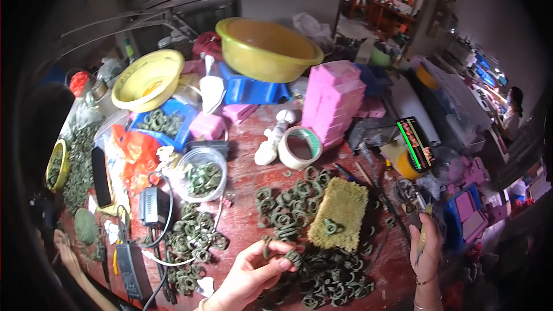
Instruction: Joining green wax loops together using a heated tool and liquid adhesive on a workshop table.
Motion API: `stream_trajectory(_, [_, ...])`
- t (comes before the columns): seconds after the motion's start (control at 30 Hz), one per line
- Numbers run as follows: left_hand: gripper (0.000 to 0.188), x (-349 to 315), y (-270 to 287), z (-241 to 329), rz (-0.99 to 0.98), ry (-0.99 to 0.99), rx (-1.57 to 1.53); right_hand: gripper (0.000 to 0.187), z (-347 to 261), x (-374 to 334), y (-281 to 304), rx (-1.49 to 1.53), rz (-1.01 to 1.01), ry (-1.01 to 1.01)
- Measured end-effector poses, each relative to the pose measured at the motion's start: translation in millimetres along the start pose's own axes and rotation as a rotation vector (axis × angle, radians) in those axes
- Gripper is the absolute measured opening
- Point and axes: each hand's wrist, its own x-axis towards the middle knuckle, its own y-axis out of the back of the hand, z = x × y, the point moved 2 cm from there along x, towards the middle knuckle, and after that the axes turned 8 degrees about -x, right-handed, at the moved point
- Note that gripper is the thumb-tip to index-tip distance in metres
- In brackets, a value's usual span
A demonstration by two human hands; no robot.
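At the lower middle, my left hand (pixel 253 272) pinches a small dark green ring (pixel 294 259) between thumb and fingertips. A second green ring (pixel 266 247) sits around one of its fingers. Over on the right, my right hand (pixel 426 245) is closed around a slim tool with a yellowish part (pixel 422 237); its exact kind is unclear. Beyond my left hand lies a yellow, rough-textured block (pixel 340 213), with one green ring (pixel 330 227) on top. Loose green rings (pixel 282 207) lie left of the block, and a darker heap of ring pieces (pixel 334 279) lies in front of it.
Left of centre stand a clear tub of rings (pixel 201 175) and another ring pile (pixel 193 236), near cables and a black adapter (pixel 128 268). A tape roll (pixel 299 147), pink blocks (pixel 331 103), yellow basins (pixel 271 52) and a lit phone (pixel 415 144) stand farther back. Another person's arm (pixel 72 259) reaches in at left.
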Motion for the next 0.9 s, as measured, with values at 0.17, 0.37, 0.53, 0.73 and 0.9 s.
stream_trajectory(0.17, [0.022,-2,7,-3,-0.020,0.006,-0.017,0.028,-48,4,-4,0.065,-0.269,0.090])
stream_trajectory(0.37, [0.028,-1,1,1,-0.073,0.008,-0.034,0.029,-83,-14,0,0.365,-0.108,0.152])
stream_trajectory(0.53, [0.029,-1,8,-1,-0.106,0.055,-0.087,0.031,-109,-23,-16,0.465,-0.217,0.216])
stream_trajectory(0.73, [0.030,-2,7,-4,-0.147,0.062,-0.135,0.035,-105,-25,-26,0.451,-0.197,0.182])
stream_trajectory(0.9, [0.030,-1,8,-3,-0.138,0.114,-0.146,0.031,-108,-23,-24,0.425,-0.236,0.203])
